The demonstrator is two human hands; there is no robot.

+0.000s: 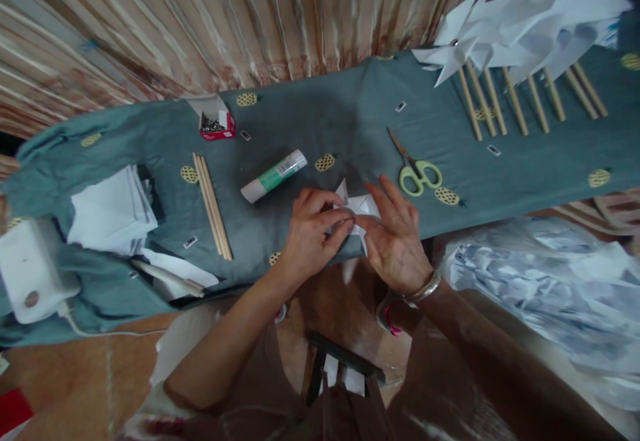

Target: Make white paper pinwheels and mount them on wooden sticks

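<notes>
A small white paper pinwheel (365, 206) lies at the table's near edge, between my two hands and partly covered by them. My left hand (313, 235) pinches it near its middle with thumb and fingers. From the other side, my right hand (397, 247) grips the paper at the centre, its outer fingers stretched out over the folds. Whether a small pin sits under the fingertips is hidden. Just beyond lie a green and white glue stick (275, 175) and a pair of scissors (414, 169) with light green handles.
Finished pinwheels on sticks (520, 34) lie at the far right. Left of me are loose wooden sticks (213, 207), a red box of metal pins (217, 124), stacked white paper (115, 211) and a white corded device (33, 271). A filled plastic bag (545, 287) stands at right.
</notes>
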